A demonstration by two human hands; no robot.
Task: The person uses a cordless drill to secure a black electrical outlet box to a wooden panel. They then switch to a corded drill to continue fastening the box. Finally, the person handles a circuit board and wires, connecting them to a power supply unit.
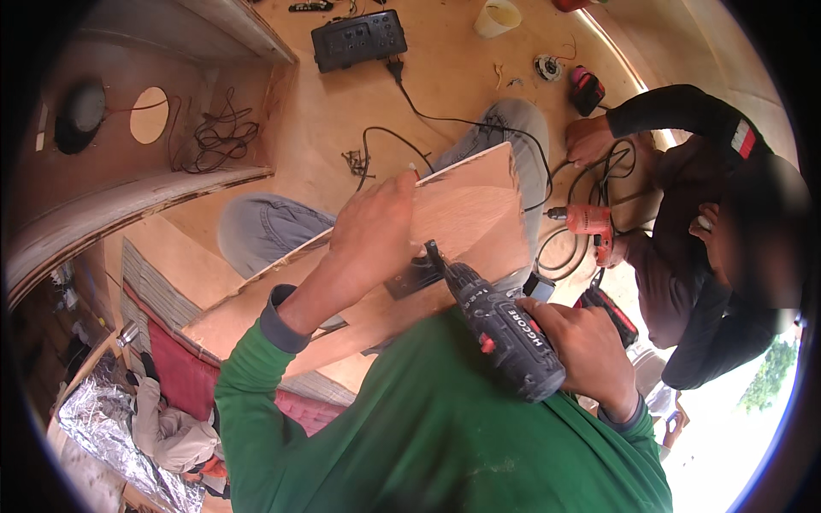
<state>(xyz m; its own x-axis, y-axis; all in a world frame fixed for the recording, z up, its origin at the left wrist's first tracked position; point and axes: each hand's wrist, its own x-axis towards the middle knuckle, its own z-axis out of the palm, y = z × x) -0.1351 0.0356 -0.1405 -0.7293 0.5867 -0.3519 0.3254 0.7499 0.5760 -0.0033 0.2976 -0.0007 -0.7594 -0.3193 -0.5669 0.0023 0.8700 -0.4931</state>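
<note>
A wooden panel [466,209] lies tilted across my lap, over my grey trouser legs. My left hand [374,224] is closed on the panel, its fingers bent near the far edge and its thumb close to the drill tip. My right hand [590,349] is wrapped round the grip of a black cordless drill [506,335], which points up and left at the panel. Beneath the drill tip a dark flat part [416,280] sits on the panel, partly hidden. I cannot tell whether the tip touches it.
A large wooden box [214,68] with a round hole stands at the left. Farther off are a black power strip [359,40] with its cord and a pale cup [498,17]. At the right a co-worker [684,214] sits near a red corded drill [588,221] and looped cable.
</note>
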